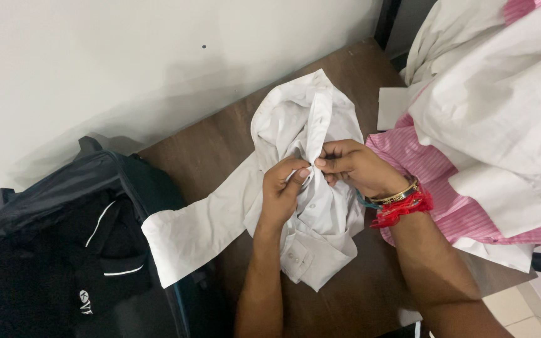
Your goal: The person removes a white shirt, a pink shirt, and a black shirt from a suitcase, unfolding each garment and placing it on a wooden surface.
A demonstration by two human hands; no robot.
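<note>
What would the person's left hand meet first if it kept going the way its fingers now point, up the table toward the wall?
Most likely the white shirt itself: the left hand already pinches its front, and bunched cloth lies directly beyond, before the wooden table. Depth is unclear.

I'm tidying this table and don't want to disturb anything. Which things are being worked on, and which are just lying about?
In use:
white shirt
left hand
right hand

Lying about:
pink striped shirt
white garments piled at right
open dark suitcase
</note>
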